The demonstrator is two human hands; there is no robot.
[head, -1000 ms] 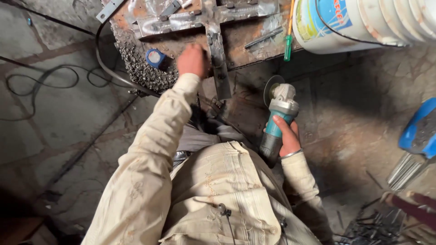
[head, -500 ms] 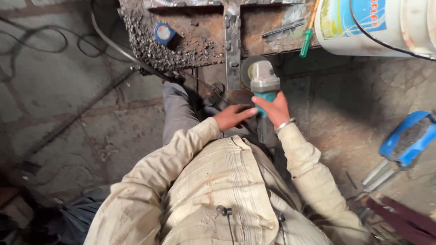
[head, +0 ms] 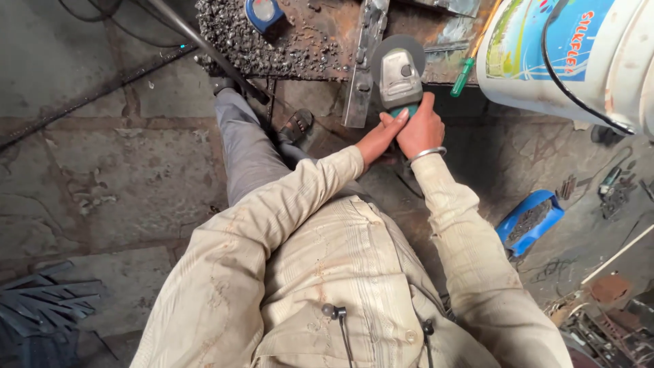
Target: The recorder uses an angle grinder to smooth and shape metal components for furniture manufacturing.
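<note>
This is looking like a rough metalworking or welding workshop. A rusty steel work table (head: 320, 41), crusted with weld spatter, is standing over a stained concrete floor (head: 122, 170), a flat steel bar (head: 362, 65) is lying across it, and an angle grinder (head: 400, 75) is being held at its edge. Black cables (head: 102, 10) are trailing across the floor, and scrap metal pieces (head: 48, 300) and loose tools (head: 613, 187) are lying around a big white plastic bucket (head: 565, 61).

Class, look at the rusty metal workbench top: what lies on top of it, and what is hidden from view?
On the rusty metal workbench lie a blue tape measure, a grey steel bar and weld spatter. The grey-green angle grinder, held by both hands, covers part of the surface.
</note>
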